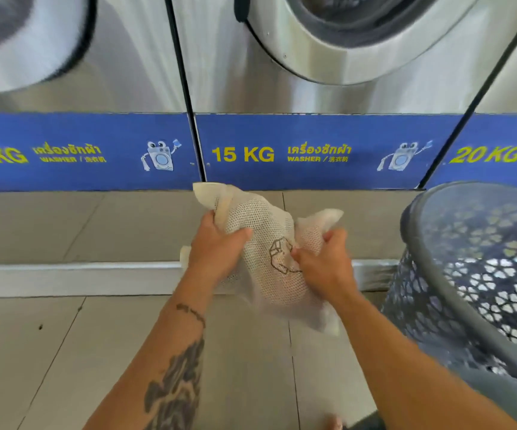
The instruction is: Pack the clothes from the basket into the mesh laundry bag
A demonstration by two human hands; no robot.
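15 KG washer [328, 97] — mesh bag [260, 218]

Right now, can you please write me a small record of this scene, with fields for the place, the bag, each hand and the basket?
place: tiled floor in front of a washer marked 15 KG
mesh laundry bag: white, bunched up, held in the air by both hands
left hand: grips the bag's upper left part
right hand: grips the bag's right part
basket: grey, with holes, to the right of the bag, apart from it
clothes: something dark shows through the basket's holes; unclear what
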